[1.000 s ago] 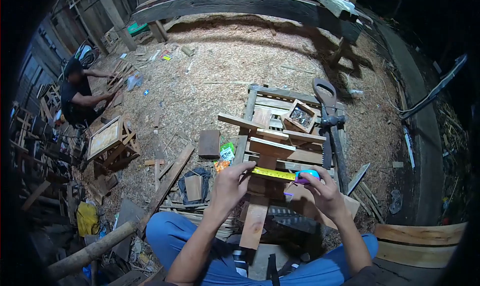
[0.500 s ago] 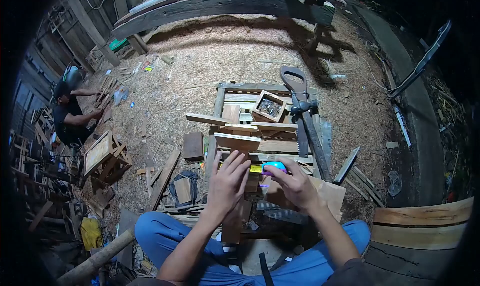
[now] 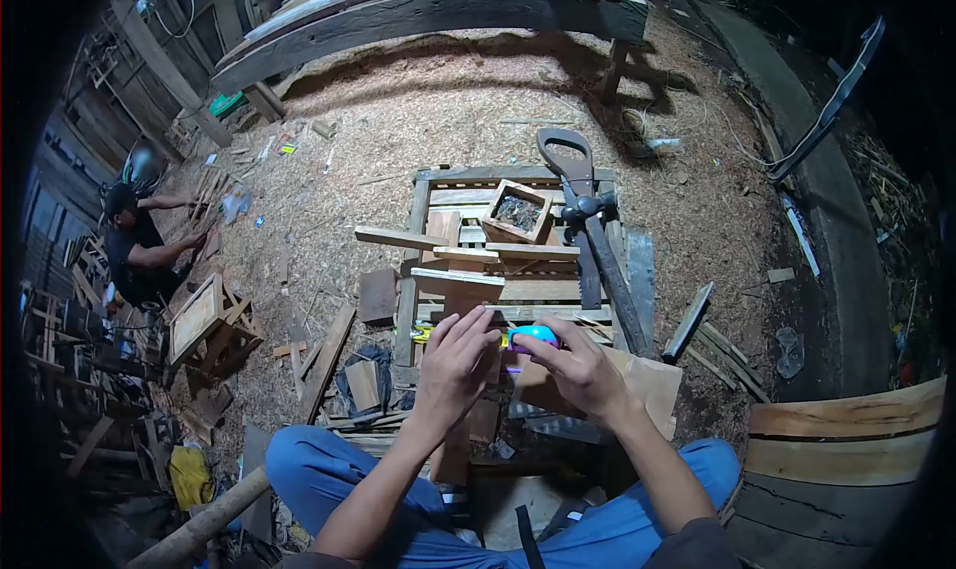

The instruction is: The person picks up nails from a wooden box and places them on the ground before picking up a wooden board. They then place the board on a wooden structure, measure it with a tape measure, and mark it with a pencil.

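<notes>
My right hand (image 3: 583, 370) is closed round a blue tape measure (image 3: 532, 336). Yellow tape (image 3: 422, 332) shows on both sides of my left hand (image 3: 458, 362), whose fingers are bent together around it; the exact pinch is hidden. Just beyond my left hand a short wooden board (image 3: 458, 280) stands with its pale edge up. Under my right forearm lies a light wooden board (image 3: 652, 390). Both hands are above the near end of a slatted wooden stand (image 3: 423, 206).
A handsaw (image 3: 588, 270), a hammer (image 3: 612, 270) and a small wooden box (image 3: 518, 211) with dark bits lie on the stand. A wooden stool (image 3: 204, 320) is at left, near a crouching person (image 3: 149, 240). A long beam (image 3: 438, 21) crosses the back.
More yellow tape shows left of my left hand than before. My right hand and the tape measure have shifted slightly left. The view has moved a little.
</notes>
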A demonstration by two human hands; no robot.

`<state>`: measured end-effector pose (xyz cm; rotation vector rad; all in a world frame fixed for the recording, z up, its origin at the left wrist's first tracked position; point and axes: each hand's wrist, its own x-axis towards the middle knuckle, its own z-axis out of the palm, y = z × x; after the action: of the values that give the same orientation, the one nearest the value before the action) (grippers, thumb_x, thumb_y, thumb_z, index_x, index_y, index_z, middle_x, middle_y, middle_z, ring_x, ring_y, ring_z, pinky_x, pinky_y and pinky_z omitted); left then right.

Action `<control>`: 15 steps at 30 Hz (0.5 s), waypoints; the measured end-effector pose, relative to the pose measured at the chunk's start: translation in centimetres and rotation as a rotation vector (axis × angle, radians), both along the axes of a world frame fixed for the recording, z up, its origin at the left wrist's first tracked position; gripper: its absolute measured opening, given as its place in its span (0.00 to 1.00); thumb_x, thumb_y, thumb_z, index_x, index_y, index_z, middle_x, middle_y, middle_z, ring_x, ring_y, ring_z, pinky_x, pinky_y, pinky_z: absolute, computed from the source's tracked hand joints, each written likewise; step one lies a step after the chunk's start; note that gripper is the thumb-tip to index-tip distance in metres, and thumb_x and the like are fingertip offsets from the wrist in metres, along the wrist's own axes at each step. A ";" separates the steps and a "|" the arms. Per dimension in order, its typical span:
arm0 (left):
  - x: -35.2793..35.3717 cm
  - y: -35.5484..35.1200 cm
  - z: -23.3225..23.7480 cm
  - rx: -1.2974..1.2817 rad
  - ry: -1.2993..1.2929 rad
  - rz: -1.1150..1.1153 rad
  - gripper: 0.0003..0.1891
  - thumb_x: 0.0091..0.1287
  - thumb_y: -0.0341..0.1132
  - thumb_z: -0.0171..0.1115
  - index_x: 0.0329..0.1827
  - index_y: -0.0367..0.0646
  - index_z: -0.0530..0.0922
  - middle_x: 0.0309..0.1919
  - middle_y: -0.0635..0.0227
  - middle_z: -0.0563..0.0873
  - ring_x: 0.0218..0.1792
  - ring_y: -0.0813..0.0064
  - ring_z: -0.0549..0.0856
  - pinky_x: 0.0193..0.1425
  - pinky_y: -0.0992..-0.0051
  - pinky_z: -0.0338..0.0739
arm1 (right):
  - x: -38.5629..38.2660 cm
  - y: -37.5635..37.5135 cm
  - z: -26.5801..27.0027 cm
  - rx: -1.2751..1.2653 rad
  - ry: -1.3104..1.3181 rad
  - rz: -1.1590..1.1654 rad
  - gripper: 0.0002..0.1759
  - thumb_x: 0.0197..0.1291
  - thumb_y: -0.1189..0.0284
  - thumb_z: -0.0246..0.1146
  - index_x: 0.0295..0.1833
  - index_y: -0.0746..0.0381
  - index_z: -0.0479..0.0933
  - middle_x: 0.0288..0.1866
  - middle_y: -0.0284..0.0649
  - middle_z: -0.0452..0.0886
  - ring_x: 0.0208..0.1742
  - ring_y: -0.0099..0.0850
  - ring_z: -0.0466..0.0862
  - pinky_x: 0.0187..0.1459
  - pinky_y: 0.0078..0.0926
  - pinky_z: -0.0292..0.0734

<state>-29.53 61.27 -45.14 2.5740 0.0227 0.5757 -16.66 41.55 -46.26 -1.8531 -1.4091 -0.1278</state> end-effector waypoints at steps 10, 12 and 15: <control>0.1 1.2 -1.1 0.044 -0.008 0.034 0.16 0.65 0.25 0.70 0.56 0.44 0.85 0.68 0.58 0.85 0.75 0.59 0.80 0.80 0.52 0.69 | 0.4 -1.0 0.5 -0.064 -0.029 -0.066 0.28 0.61 0.82 0.65 0.67 0.54 0.83 0.62 0.55 0.81 0.56 0.51 0.87 0.58 0.44 0.85; 0.0 0.9 -0.9 0.035 -0.013 0.031 0.17 0.63 0.25 0.71 0.55 0.44 0.85 0.68 0.58 0.85 0.75 0.59 0.79 0.80 0.52 0.69 | -0.1 -0.8 0.3 -0.056 -0.024 -0.072 0.28 0.60 0.82 0.66 0.66 0.54 0.84 0.62 0.54 0.81 0.55 0.51 0.87 0.58 0.44 0.85; 0.0 0.9 -0.8 0.017 -0.009 0.007 0.13 0.67 0.28 0.69 0.54 0.44 0.87 0.67 0.56 0.86 0.74 0.60 0.80 0.80 0.54 0.69 | -0.9 -0.1 0.5 -0.060 0.014 -0.032 0.28 0.58 0.82 0.69 0.66 0.55 0.84 0.60 0.53 0.81 0.56 0.52 0.87 0.57 0.43 0.85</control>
<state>-29.56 62.15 -45.96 2.5884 0.0245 0.5923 -17.57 41.47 -45.77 -1.9226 -1.3885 -0.0893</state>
